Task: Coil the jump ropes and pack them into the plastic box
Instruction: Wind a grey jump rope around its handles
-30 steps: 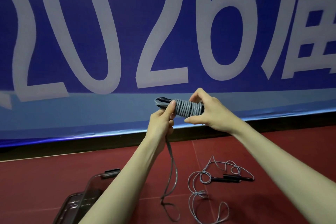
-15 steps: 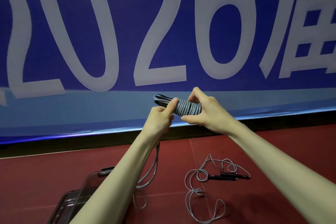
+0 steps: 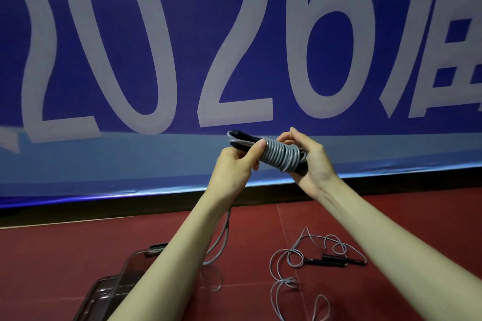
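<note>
**Grey rope wound round black handles, held in both hands**

Grey cord is wrapped in tight turns round a pair of black handles, and this coiled jump rope is held up in front of the banner. The left hand grips the bundle at its left end, thumb pressed along the first turns and fingers curled beneath. The right hand clasps the right end, fingers curled over the top and palm behind the handles. A loose tail of the same grey cord hangs down from below the left hand, partly hidden by the forearm, to the red floor.

Below the left forearm, at the bottom edge, stands the clear plastic box, its lid tilted up behind it. Right of the box, well apart from it, a second jump rope lies uncoiled on the floor, its grey cord in loose loops and its two black handles side by side. White numerals "2026" fill the blue banner.
</note>
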Available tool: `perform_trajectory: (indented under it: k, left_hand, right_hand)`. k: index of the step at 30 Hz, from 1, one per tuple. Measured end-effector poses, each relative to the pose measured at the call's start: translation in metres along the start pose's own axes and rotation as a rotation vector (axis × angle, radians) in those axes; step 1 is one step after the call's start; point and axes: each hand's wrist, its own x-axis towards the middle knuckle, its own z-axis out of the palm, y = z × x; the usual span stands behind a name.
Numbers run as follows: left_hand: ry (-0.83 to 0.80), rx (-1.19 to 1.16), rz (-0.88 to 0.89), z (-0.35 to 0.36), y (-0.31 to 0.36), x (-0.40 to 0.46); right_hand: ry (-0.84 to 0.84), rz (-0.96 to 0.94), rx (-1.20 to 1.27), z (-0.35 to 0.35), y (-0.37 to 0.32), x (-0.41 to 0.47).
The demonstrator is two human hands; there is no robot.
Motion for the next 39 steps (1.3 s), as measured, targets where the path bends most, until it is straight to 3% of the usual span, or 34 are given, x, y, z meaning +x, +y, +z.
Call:
perform_trajectory:
  k: [3, 8, 14, 22, 27, 33, 39]
  left_hand:
    - [-0.046, 0.092, -0.017, -0.004, 0.0, 0.003]
    - [-0.093, 0.1, -0.045, -0.007, 0.004, 0.006]
    - [-0.132, -0.028, -0.129, -0.003, 0.002, 0.002]
    - [-0.128, -0.162, -0.219, 0.011, 0.0, -0.003]
    - [-0.036, -0.124, -0.23, 0.01, -0.001, -0.003]
    - [0.074, -0.164, -0.22, -0.009, 0.002, 0.001]
    - [0.052, -0.168, -0.222, -0.01, -0.001, -0.001]
  right_hand:
    - [-0.036, 0.061, 0.055, -0.004, 0.002, -0.001]
    - [-0.073, 0.001, -0.089, -0.001, 0.0, -0.002]
    - [0.002, -0.078, -0.214, 0.002, -0.003, -0.002]
    - [0.047, -0.118, -0.277, -0.004, -0.005, -0.002]
    - [0.022, -0.121, -0.339, -0.003, -0.005, -0.001]
    - [-0.174, -0.224, -0.721, -0.003, -0.013, -0.003]
    - [-0.122, -0.481, -1.092, -0.001, -0.003, -0.005]
